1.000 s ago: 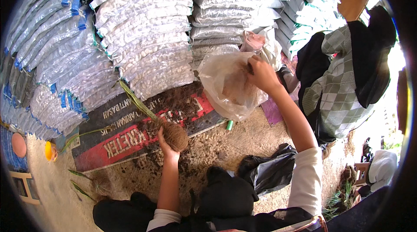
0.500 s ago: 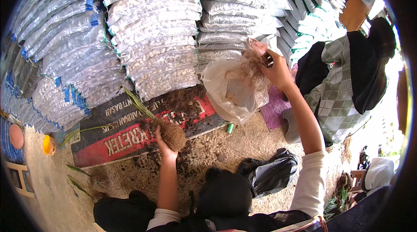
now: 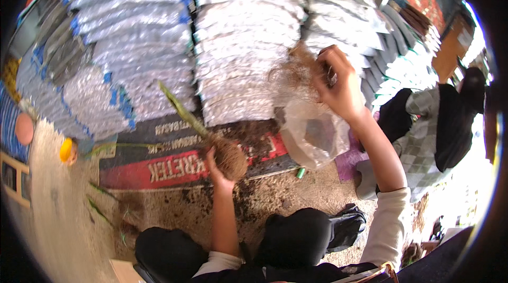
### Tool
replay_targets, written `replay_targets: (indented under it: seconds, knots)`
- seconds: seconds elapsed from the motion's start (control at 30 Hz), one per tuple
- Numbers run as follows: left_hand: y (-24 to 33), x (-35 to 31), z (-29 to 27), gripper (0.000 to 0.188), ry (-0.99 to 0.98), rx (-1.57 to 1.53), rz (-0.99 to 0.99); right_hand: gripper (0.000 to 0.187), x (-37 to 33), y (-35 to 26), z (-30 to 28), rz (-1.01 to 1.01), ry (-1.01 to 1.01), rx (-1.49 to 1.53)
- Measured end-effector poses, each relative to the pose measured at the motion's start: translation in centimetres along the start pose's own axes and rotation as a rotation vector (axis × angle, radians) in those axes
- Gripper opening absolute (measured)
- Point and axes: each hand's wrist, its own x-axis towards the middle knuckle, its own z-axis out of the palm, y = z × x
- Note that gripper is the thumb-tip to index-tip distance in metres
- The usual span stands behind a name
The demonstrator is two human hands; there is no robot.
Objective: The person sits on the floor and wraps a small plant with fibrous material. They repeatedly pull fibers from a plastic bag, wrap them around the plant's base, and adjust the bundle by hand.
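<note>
My left hand (image 3: pixel 218 174) is wrapped round the base of a brown fibre-covered root ball (image 3: pixel 233 160). A long green leaf (image 3: pixel 180 107) rises from this ball, slanting up and to the left. Raised on the right, my right hand (image 3: pixel 343 84) has its fingers curled on a loose tuft of brown coconut fibre (image 3: pixel 297 69), slightly blurred. Just below that hand stands a clear plastic bag (image 3: pixel 312 137), with some brown matter showing through its wall.
Stacked sacks of pale stones (image 3: pixel 246 60) line the back. Dark soil lies on a printed black-and-red sheet (image 3: pixel 127 176). Another person (image 3: pixel 423 129) sits at the right. Two more leafy plants (image 3: pixel 100 211) lie at left, near a yellow container (image 3: pixel 67 150). A black bag (image 3: pixel 346 227) is beside my knee.
My right hand has lifted the fibre tuft up from the bag's mouth, and the bag now sits below it. My left hand keeps hold of the root ball. The whole view has shifted.
</note>
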Motion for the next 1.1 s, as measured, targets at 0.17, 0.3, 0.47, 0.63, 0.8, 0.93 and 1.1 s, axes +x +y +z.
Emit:
replay_targets:
  seconds: [0.17,0.3,0.47,0.63,0.8,0.93,1.1]
  knots:
    - [0.3,-0.1,-2.1,0.043,0.018,-0.061,0.016,0.025,-1.9,-7.6,10.0,-0.403,-0.249,-0.058]
    - [1.4,0.1,-3.9,0.044,0.135,0.000,0.173,0.037,-5.3,-11.9,16.9,-0.538,-0.293,0.148]
    - [2.0,1.6,-9.0,0.046,-0.188,-0.418,0.116,0.028,-7.3,-14.7,17.9,-0.333,-0.515,0.563]
    - [1.8,1.1,-8.0,0.048,-0.144,-0.194,0.159,0.047,-8.5,-12.5,20.1,-0.010,-0.515,0.710]
    - [0.9,1.0,-7.6,0.055,-0.031,-0.160,0.153,0.069,-10.2,-11.8,20.0,0.029,-0.475,0.522]
    - [0.1,0.2,-6.7,0.058,0.058,-0.134,0.199,0.072,-13.0,-10.7,21.3,0.207,-0.465,0.633]
    - [-0.6,-0.7,-8.6,0.052,-0.053,-0.034,0.188,0.068,-15.0,-10.3,21.6,0.374,-0.430,0.761]
